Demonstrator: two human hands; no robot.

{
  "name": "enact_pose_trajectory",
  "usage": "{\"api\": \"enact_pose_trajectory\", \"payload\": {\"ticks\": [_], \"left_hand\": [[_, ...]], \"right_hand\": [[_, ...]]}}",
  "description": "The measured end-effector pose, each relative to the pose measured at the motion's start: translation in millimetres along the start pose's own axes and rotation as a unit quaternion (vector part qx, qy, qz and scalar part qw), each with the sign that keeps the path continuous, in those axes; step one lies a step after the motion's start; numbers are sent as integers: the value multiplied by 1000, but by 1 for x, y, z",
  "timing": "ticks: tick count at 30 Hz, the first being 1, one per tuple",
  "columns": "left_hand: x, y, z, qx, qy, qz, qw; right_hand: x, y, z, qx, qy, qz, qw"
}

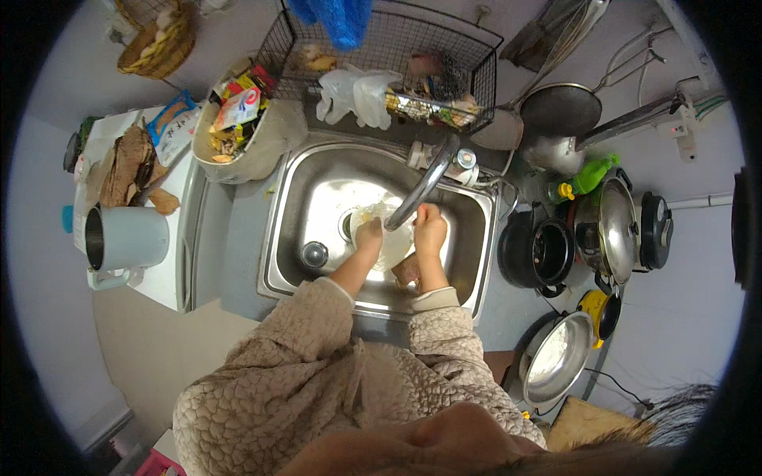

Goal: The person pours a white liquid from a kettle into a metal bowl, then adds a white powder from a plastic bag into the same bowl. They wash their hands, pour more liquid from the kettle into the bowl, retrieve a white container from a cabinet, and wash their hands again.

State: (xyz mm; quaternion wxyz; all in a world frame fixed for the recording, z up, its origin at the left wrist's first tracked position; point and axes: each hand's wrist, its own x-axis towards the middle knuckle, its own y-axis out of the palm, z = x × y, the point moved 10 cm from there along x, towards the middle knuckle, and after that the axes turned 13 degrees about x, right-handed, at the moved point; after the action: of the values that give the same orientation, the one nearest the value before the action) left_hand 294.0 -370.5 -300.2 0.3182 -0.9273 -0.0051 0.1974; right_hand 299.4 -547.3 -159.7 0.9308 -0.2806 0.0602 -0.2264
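Note:
Both hands are over a stainless steel sink (pixel 309 166), on either side of a pale translucent bowl or bag (pixel 390 247) under the curved metal faucet (pixel 425 184). My left hand (pixel 369 236) grips its left edge. My right hand (pixel 430 231) has its fingers closed at the right edge, beside the spout. A brownish-pink piece, perhaps meat (pixel 407 271), lies in the sink beneath the right wrist. A round drain strainer or plug (pixel 314 254) sits left of my hands, and the drain opening is partly hidden by the held thing.
A plastic waste container (pixel 262 149) stands at the sink's back left corner, near a wire basket (pixel 387 35). To the right are a black pot (pixel 536 250), a lidded steel pot (pixel 616 232) and a green bottle (pixel 595 174). A pale blue pitcher (pixel 134 239) lies on the left.

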Motion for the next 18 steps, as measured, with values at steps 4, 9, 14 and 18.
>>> {"api": "enact_pose_trajectory", "payload": {"ticks": [4, 9, 14, 18], "left_hand": [[-12, -32, 24, -7, -82, 33, 996], [-49, -82, -7, 15, 46, -20, 999], [-67, -87, -17, -3, 26, 147, 989], [-86, -94, -64, -30, 91, 242, 966]], "right_hand": [[32, -35, 102, 69, -199, -50, 976], [35, -25, 108, -89, -83, 73, 990], [2, -69, 55, -62, -93, 46, 993], [-47, -53, 54, 28, -15, 207, 978]]}}
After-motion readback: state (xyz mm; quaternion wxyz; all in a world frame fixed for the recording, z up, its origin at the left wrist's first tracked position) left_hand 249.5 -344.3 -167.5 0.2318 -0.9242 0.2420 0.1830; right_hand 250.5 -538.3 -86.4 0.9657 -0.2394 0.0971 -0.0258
